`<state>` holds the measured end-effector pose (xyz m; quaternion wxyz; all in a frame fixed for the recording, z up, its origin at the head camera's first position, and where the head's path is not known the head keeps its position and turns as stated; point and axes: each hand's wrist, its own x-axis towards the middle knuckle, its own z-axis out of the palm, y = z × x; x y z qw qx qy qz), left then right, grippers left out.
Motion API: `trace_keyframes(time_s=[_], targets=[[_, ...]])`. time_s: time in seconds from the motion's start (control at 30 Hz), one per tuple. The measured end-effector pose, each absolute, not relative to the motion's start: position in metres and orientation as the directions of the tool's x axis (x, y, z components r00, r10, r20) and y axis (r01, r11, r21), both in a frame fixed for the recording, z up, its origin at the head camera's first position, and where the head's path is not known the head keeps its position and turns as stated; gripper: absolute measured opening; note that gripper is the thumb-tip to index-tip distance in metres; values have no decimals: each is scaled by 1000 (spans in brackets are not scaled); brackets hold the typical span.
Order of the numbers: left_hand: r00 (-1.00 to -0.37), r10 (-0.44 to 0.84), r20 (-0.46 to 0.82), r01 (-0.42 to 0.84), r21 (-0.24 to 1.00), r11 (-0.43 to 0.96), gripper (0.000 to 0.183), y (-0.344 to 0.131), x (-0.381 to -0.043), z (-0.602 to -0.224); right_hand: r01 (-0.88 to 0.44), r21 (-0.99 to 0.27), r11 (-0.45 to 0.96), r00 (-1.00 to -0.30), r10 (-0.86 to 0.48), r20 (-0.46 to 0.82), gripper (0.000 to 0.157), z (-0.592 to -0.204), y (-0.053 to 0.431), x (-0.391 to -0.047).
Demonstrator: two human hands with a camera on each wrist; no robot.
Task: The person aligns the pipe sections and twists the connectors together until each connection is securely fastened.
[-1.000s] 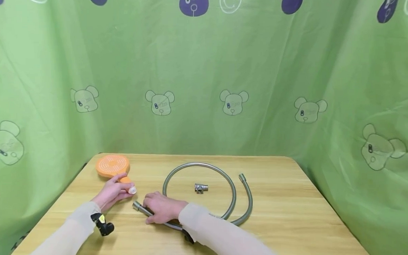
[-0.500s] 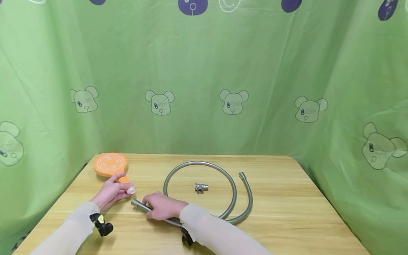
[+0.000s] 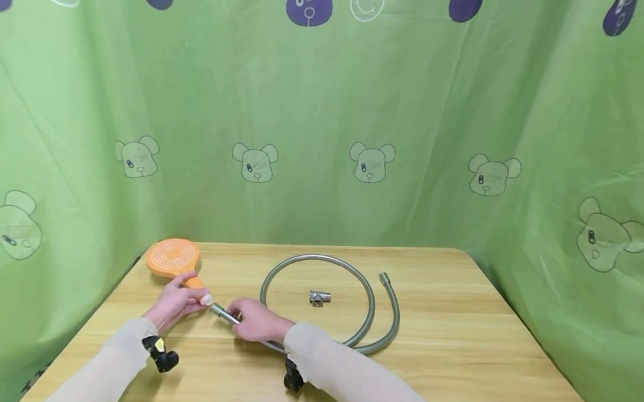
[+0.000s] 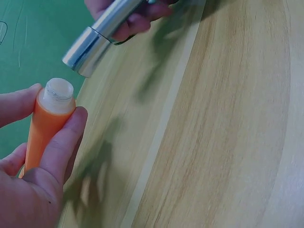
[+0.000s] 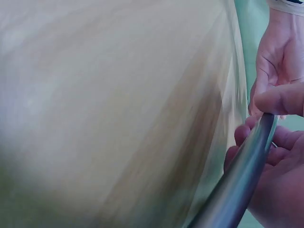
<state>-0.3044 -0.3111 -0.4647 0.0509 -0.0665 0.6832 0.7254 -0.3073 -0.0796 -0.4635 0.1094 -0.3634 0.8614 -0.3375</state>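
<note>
Apparently, 2 hands [image 3: 173, 304] [image 3: 258, 320] hold 1 showerhead [image 3: 172, 257], 1 hose [image 5: 242, 173].

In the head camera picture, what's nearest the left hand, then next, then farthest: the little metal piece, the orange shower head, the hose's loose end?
1. Orange shower head: in the left hand.
2. Little metal piece: inside the loop of the hose.
3. Loose end: over on the right.

Near the far left corner of the table [image 3: 454, 338], the left hand [image 3: 175, 304] grips an orange shower head [image 3: 173, 257] by its handle [image 3: 194, 283]. The right hand [image 3: 258, 320] holds a metal hose [image 3: 372, 308], one end just beside the handle's white tip [image 3: 206, 299]. A tee fitting [image 3: 318, 297] lies within the hose's loop.
</note>
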Motion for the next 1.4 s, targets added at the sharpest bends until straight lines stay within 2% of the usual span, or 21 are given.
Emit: trace_keyframes(time_s=[0.2, 0.57, 1.1, 1.27, 1.4], targets=[[-987, -28, -156, -155, 987, -45, 88, -311, -303, -464, -462, -721, 516, -758, -652, 19, 34, -460, -82, -306], [-988, -38, -149, -148, 988, -29, 86, -311, -303, -462, -414, -739, 532, -785, -620, -7, 39, -460, -85, -309], [-987, -113, -112, -112, 994, -5, 87, -303, -307, -458, -295, -831, 471, -818, -574, -35, 19, -457, -90, -311], [-985, -135, -103, -103, 995, -10, 85, -299, -307, -453, -290, -849, 442, -836, -549, -1, 22, -462, -95, -316], [-986, -142, -83, -83, 997, -5, 84, -296, -309, -449, -263, -873, 411, -848, -530, 6, 18, -462, -97, -318]])
